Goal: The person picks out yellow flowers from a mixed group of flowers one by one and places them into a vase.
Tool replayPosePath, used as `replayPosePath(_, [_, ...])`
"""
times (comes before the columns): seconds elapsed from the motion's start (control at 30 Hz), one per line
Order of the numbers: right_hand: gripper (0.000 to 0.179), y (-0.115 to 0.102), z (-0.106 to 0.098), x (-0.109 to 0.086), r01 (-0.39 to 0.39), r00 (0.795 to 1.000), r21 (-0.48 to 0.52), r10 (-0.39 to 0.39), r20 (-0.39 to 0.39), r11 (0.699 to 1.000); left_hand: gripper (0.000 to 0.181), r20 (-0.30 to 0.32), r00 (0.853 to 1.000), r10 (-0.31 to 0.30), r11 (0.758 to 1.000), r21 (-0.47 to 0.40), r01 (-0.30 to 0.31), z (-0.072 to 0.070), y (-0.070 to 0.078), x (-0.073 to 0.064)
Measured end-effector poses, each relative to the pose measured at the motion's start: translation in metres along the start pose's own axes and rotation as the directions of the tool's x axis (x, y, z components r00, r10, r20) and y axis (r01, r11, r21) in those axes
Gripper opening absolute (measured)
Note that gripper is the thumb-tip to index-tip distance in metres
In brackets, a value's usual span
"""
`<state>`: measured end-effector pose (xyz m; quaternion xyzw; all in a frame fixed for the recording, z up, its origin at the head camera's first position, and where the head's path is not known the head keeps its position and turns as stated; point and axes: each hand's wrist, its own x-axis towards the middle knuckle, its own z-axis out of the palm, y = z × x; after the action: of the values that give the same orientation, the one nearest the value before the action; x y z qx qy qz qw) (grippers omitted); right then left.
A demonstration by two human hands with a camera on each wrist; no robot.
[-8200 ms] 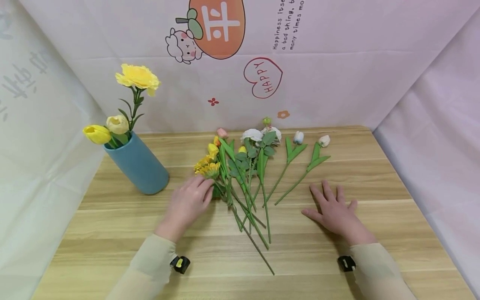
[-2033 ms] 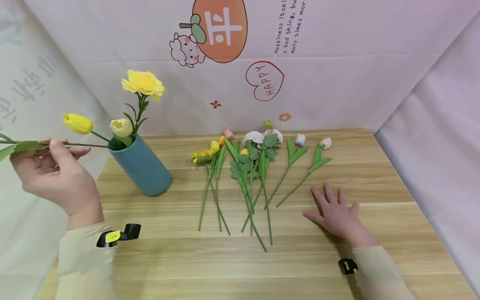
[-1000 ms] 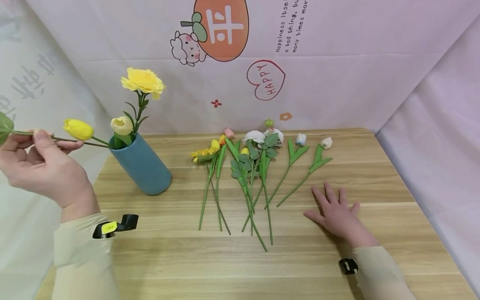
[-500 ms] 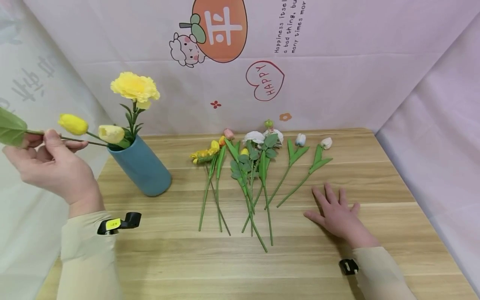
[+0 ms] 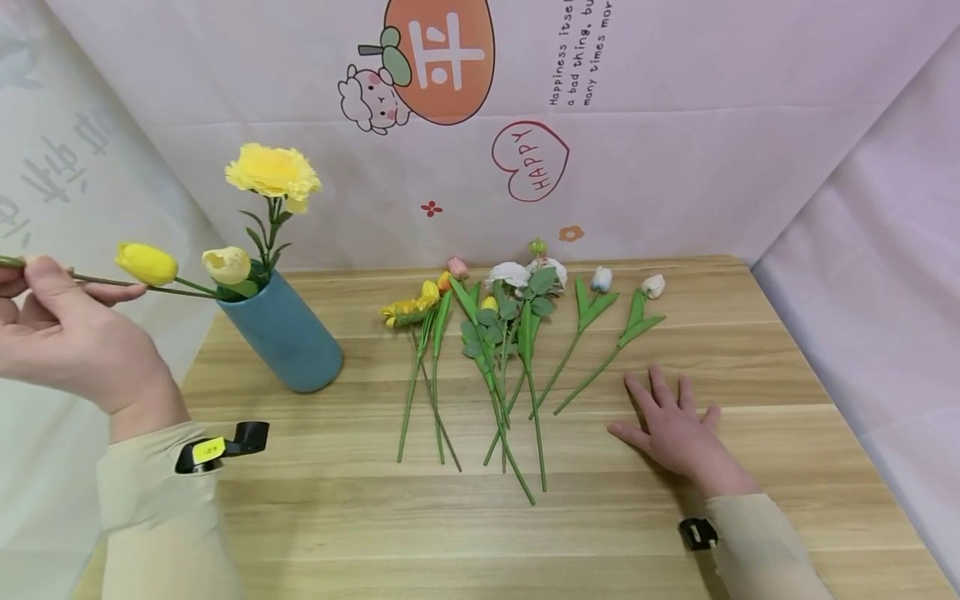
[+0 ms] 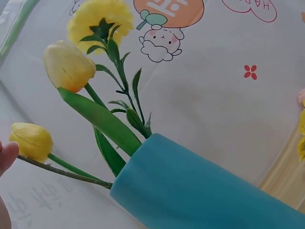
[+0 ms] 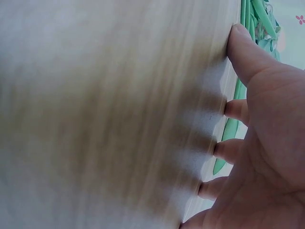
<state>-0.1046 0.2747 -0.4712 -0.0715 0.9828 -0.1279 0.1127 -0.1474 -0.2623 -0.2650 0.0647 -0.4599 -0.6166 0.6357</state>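
Note:
My left hand [image 5: 82, 342] pinches the stem of a sunflower [image 5: 161, 289] beside the vase; its head is outside the head view. The stem's lower end reaches the mouth of the tilted-looking blue vase [image 5: 288, 337]; how far it goes in is hidden. In the vase stand a yellow carnation [image 5: 273, 172], a cream tulip [image 5: 227, 265] and a yellow tulip [image 5: 147, 264]. The left wrist view shows the sunflower stem [image 6: 62, 171] against the vase rim. My right hand [image 5: 671, 429] rests spread on the table, holding nothing.
Loose flowers lie mid-table: another sunflower [image 5: 403, 312], white roses [image 5: 508, 274], a pink tulip [image 5: 457, 267], a pale blue tulip [image 5: 602, 279] and a white tulip [image 5: 653, 287]. A printed cloth [image 5: 660, 167] hangs behind the wooden table [image 5: 600, 542].
The left hand took a sunflower from the pile and carried it left to the vase. Lately it shifted slightly back and forth there, and the vase flowers swayed. The right hand stayed still.

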Motion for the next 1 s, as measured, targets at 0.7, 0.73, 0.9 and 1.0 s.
replayPosePath(0.7, [0.091, 0.001, 0.001, 0.000, -0.008, 1.000, 0.007, 0.008, -0.005, 1.000, 0.006, 0.150, 0.980, -0.134, 0.958, 0.271, 0.089, 0.005, -0.024, -0.006])
replayPosePath(0.73, [0.091, 0.001, 0.001, 0.000, -0.008, 1.000, 0.006, 0.008, -0.005, 1.000, 0.006, 0.149, 0.977, -0.155, 0.954, 0.280, 0.108, 0.005, -0.025, -0.008])
replayPosePath(0.9, [0.091, 0.001, 0.001, 0.000, -0.008, 1.000, 0.008, 0.008, -0.003, 1.000, 0.014, 0.163, 0.969, -0.188, 0.897, 0.430, 0.102, 0.003, -0.039, -0.013])
replayPosePath(1.0, [0.091, 0.000, 0.000, 0.000, -0.007, 1.000, 0.014, 0.008, -0.001, 1.000, 0.025, 0.192, 0.968, -0.159, 0.841, 0.540, 0.031, -0.004, -0.053, -0.016])
